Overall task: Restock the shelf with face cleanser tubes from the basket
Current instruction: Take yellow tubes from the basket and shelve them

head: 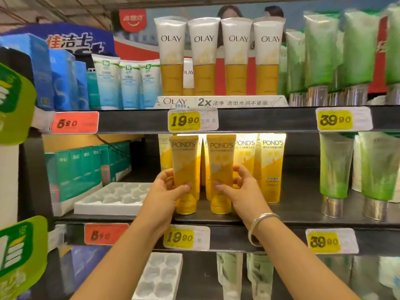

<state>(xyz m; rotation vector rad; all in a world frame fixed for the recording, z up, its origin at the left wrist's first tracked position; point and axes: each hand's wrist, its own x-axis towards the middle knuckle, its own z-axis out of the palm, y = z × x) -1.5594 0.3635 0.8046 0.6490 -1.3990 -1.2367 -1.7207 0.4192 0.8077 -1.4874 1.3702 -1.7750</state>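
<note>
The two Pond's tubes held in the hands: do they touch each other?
Apart. The head view shows a dark gap, with other tubes behind it, between the left-hand tube and the right-hand tube, from top to caps.

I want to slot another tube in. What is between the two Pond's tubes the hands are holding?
In the head view, no front-row tube stands between the left-hand tube and the right-hand tube; through the narrow gap only more yellow Pond's tubes behind show.

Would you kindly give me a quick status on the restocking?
Left hand gripping one Pond's tube, right hand gripping another. Both upright, caps down at middle shelf front. Nothing blocking.
</note>
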